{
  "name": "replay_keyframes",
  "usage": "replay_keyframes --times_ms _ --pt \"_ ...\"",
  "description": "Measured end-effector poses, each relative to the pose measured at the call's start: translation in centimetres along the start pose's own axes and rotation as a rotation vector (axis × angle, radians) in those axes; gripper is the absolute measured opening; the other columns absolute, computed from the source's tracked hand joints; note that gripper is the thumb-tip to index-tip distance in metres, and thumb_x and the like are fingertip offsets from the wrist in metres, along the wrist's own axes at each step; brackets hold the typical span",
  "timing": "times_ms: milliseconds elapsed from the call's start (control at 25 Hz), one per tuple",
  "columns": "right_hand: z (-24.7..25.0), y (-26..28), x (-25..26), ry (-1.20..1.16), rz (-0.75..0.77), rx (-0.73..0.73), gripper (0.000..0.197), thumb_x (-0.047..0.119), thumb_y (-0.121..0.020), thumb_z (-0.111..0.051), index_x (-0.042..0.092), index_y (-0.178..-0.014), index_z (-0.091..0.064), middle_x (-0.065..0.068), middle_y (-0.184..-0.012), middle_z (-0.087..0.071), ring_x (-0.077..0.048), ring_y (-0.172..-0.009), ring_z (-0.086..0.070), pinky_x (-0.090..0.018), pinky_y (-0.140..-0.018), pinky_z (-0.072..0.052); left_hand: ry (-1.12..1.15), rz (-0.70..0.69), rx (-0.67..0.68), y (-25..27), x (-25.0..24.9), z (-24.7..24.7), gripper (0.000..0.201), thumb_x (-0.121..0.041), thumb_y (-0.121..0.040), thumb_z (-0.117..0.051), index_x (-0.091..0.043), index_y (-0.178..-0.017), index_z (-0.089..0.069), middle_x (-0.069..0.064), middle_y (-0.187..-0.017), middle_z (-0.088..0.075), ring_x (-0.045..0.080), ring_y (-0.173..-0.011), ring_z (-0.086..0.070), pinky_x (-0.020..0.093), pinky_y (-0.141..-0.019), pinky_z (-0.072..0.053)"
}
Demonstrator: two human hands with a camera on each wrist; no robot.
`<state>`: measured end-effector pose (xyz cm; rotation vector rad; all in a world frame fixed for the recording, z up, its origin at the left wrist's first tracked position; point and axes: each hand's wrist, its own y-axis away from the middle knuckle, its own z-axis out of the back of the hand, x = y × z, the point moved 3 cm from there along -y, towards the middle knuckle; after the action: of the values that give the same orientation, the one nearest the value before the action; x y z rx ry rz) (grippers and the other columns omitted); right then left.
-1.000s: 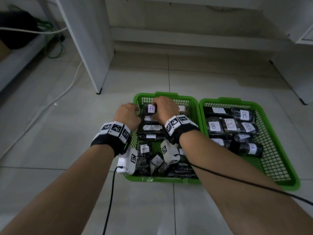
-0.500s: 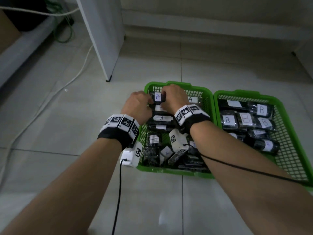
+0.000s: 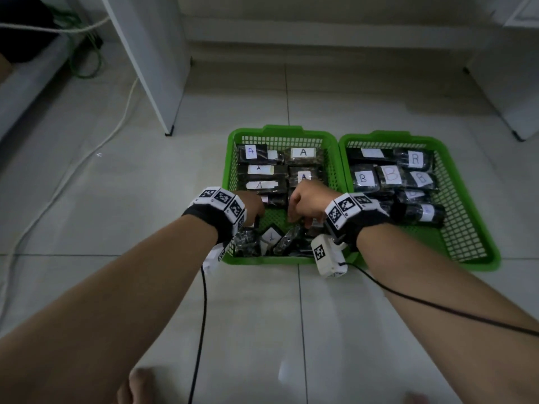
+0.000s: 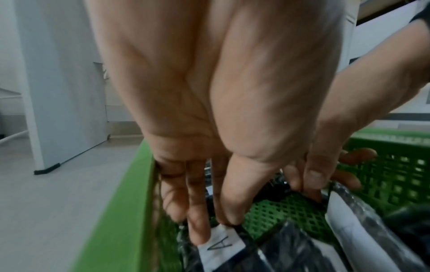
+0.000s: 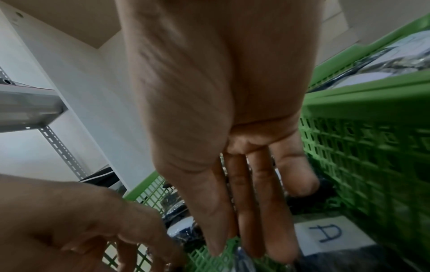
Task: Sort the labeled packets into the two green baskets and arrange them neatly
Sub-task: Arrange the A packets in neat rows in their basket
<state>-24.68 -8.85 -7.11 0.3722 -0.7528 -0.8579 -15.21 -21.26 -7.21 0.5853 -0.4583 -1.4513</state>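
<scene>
Two green baskets stand side by side on the floor. The left basket (image 3: 280, 131) holds rows of dark packets labelled A (image 3: 303, 153) at its far end and loose packets (image 3: 271, 237) at its near end. The right basket (image 3: 390, 135) holds packets labelled B (image 3: 363, 178). Both hands are inside the left basket, near its middle. My left hand (image 3: 252, 207) points down and pinches the edge of an A packet (image 4: 221, 246) between thumb and fingers. My right hand (image 3: 306, 199) reaches down beside it, its fingertips (image 5: 267, 248) on a shiny packet end (image 5: 242, 261), with another A packet (image 5: 325, 235) just to its right.
A white cabinet panel (image 3: 151, 68) stands on the tiles to the far left of the baskets. A white cable (image 3: 73, 176) runs across the floor on the left. White furniture (image 3: 510, 83) stands at the far right. Bare tile lies in front of the baskets.
Both hands have drawn back from the far end of the left basket to its middle. The far rows of A packets now show uncovered.
</scene>
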Motion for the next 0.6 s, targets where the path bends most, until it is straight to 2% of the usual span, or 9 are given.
replay_keyframes --times_ms 120,280,440,480,520,600 --pt "0.0 0.5 -0.3 -0.065 0.009 -0.017 0.007 0.008 -0.089 -0.074 0.004 -0.090 -0.080 -0.010 -0.091 -0.077 -0.026 -0.067 -0.075 -0.016 -0.036 -0.043 -0.073 0.025 0.009 -0.2 -0.2 -0.1 0.048 0.000 -0.094 -0.053 -0.012 -0.140 -0.052 0.013 -0.142 -0.051 0.029 -0.126 -0.053 0.030 -0.093 -0.044" --pt "0.6 1.0 -0.5 -0.116 0.014 -0.047 0.013 0.014 -0.091 -0.073 0.002 -0.091 -0.078 -0.012 -0.084 -0.077 -0.024 -0.062 -0.070 -0.016 -0.036 -0.042 -0.121 0.042 0.083 -0.8 -0.6 0.3 0.041 -0.004 -0.098 -0.050 -0.009 -0.139 -0.052 0.014 -0.144 -0.049 0.030 -0.130 -0.049 0.032 -0.099 -0.041" --pt "0.3 1.1 -1.2 -0.130 0.015 -0.044 0.013 0.014 -0.092 -0.072 0.002 -0.090 -0.077 -0.007 -0.079 -0.075 -0.028 -0.068 -0.073 -0.016 -0.036 -0.043 -0.086 0.038 -0.027 -1.2 0.7 -0.6 0.046 -0.012 -0.092 -0.059 -0.013 -0.138 -0.050 0.013 -0.129 -0.059 0.030 -0.114 -0.059 0.033 -0.084 -0.047" --pt "0.2 1.1 -1.3 -0.125 0.015 -0.043 0.012 0.014 -0.092 -0.072 0.003 -0.090 -0.077 -0.005 -0.077 -0.074 -0.030 -0.071 -0.074 -0.016 -0.037 -0.043 -0.089 0.045 -0.054 -1.2 1.0 -0.7 0.045 -0.016 -0.090 -0.064 -0.013 -0.134 -0.053 0.012 -0.125 -0.061 0.030 -0.111 -0.061 0.032 -0.083 -0.049" --pt "0.2 1.1 -1.4 -0.120 0.014 -0.038 0.010 0.013 -0.092 -0.072 0.004 -0.090 -0.077 -0.004 -0.076 -0.074 -0.030 -0.074 -0.076 -0.017 -0.038 -0.044 -0.090 0.049 -0.071 -1.3 1.1 -0.6 0.038 -0.020 -0.087 -0.069 -0.013 -0.123 -0.059 0.011 -0.119 -0.063 0.029 -0.106 -0.063 0.033 -0.084 -0.052" --pt "-0.1 1.2 -1.6 -0.103 0.020 -0.018 0.003 0.011 -0.089 -0.075 0.008 -0.090 -0.077 -0.001 -0.078 -0.075 -0.028 -0.080 -0.077 -0.023 -0.045 -0.051 -0.068 0.056 -0.053 -0.9 1.1 0.1 0.017 -0.022 -0.080 -0.078 -0.016 -0.089 -0.066 0.008 -0.100 -0.068 0.026 -0.094 -0.066 0.036 -0.081 -0.056"
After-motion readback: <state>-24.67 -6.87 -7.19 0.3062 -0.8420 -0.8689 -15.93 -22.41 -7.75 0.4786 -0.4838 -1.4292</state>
